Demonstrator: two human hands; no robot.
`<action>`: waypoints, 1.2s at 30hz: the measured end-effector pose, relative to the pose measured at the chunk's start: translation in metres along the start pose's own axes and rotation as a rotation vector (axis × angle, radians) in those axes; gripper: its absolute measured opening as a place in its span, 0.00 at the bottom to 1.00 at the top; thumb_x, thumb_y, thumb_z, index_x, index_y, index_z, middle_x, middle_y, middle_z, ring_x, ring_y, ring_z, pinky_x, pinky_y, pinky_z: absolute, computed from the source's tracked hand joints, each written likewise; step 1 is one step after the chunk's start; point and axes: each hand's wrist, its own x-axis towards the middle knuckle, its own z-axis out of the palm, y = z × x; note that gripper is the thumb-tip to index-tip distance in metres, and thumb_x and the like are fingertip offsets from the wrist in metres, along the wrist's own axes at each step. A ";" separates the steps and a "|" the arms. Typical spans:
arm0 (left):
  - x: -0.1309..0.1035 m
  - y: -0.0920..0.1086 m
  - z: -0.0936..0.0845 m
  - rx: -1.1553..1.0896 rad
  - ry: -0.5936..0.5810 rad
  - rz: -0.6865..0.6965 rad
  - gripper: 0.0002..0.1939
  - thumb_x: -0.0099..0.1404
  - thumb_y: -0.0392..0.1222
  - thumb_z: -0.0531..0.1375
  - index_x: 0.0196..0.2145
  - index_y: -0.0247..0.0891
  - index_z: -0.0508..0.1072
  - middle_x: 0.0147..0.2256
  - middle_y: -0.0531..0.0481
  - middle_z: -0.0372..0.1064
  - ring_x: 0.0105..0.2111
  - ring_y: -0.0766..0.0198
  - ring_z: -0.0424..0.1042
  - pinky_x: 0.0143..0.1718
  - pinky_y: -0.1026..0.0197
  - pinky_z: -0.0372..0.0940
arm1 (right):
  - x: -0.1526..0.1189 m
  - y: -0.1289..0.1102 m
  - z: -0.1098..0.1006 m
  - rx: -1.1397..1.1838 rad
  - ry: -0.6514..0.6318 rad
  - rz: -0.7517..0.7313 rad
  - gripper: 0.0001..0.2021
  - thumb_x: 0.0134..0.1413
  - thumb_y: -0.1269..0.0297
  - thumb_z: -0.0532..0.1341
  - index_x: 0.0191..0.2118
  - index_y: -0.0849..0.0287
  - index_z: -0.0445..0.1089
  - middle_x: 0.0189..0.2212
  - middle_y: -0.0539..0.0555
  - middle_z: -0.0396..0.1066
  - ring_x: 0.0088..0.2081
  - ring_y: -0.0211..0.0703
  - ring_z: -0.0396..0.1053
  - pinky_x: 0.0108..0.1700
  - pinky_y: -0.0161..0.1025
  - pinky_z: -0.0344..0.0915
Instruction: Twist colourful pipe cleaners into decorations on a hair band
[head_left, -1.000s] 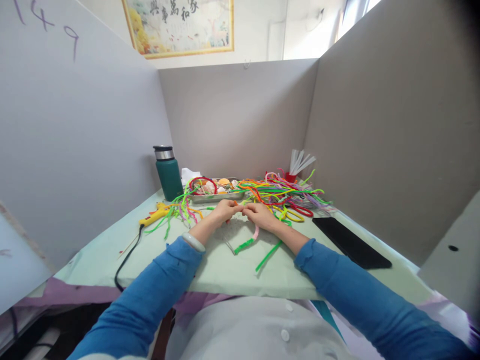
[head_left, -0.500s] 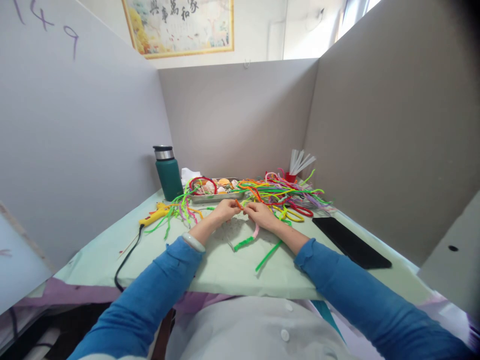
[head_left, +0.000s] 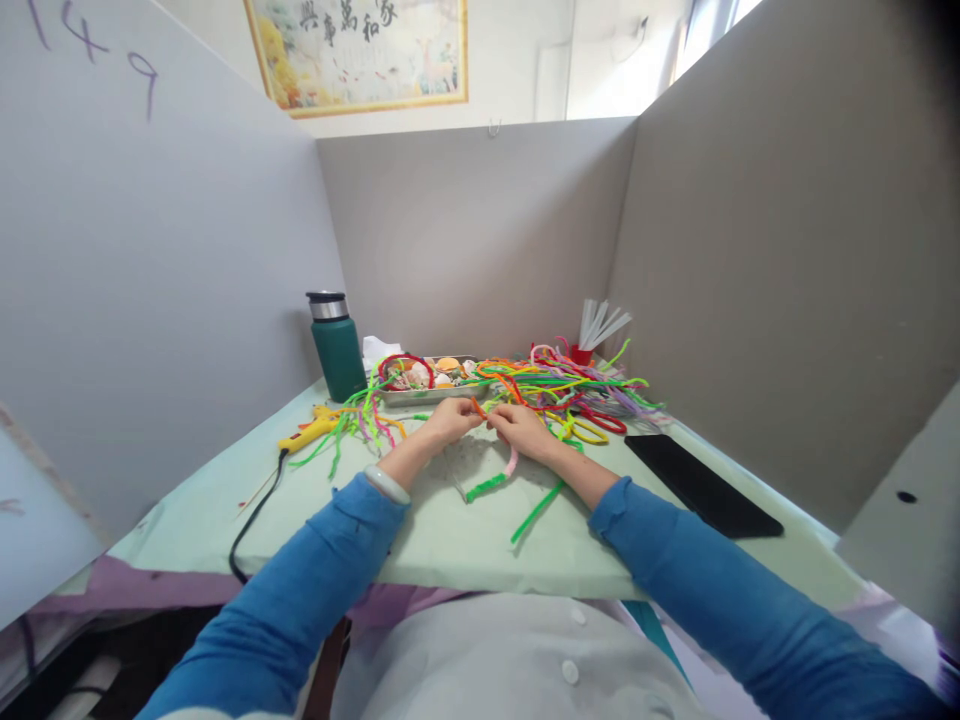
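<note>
Above the middle of the table my two hands nearly meet. My left hand (head_left: 453, 420) is closed, its fingers pinching a short orange pipe cleaner (head_left: 478, 408). Opposite it, my right hand (head_left: 517, 426) is closed at the lower end of the same orange piece. A pink and green wrapped pipe cleaner (head_left: 487, 488) hangs or lies just below my right hand; whether it joins the orange piece is hidden. Under my right wrist lies a straight green pipe cleaner (head_left: 536, 513). Behind the hands spreads a tangled heap of coloured pipe cleaners (head_left: 555, 380).
A metal tray (head_left: 431, 395) with shells stands at the back, beside a green bottle (head_left: 337, 350). At left lies a yellow glue gun (head_left: 311, 430) with its black cord. White sticks (head_left: 598, 325) stand in a red cup. A black phone-like slab (head_left: 701, 485) lies right. Grey partitions (head_left: 480, 240) enclose the table.
Hardly anything differs. Both hands keep their place at the orange pipe cleaner, with only a slight shift of the fingers.
</note>
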 end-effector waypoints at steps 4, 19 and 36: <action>-0.001 0.002 -0.001 0.008 -0.021 0.024 0.12 0.54 0.46 0.56 0.30 0.32 0.70 0.18 0.58 0.54 0.15 0.75 0.50 0.15 0.70 0.45 | 0.001 0.001 -0.001 -0.019 -0.005 -0.012 0.12 0.51 0.64 0.51 0.27 0.63 0.70 0.17 0.49 0.65 0.22 0.34 0.61 0.25 0.30 0.52; -0.003 0.006 -0.001 -0.022 0.039 -0.069 0.15 0.52 0.51 0.60 0.26 0.33 0.70 0.16 0.58 0.52 0.13 0.76 0.47 0.14 0.69 0.44 | 0.000 0.000 -0.001 0.042 -0.036 -0.036 0.12 0.51 0.64 0.51 0.27 0.63 0.68 0.16 0.48 0.64 0.20 0.33 0.60 0.25 0.30 0.54; -0.004 0.009 0.001 -0.058 0.053 -0.116 0.12 0.52 0.46 0.60 0.23 0.34 0.67 0.15 0.59 0.49 0.14 0.76 0.48 0.14 0.69 0.46 | 0.000 0.000 0.000 0.004 -0.033 -0.048 0.12 0.51 0.65 0.51 0.26 0.62 0.69 0.17 0.48 0.64 0.21 0.34 0.60 0.25 0.30 0.52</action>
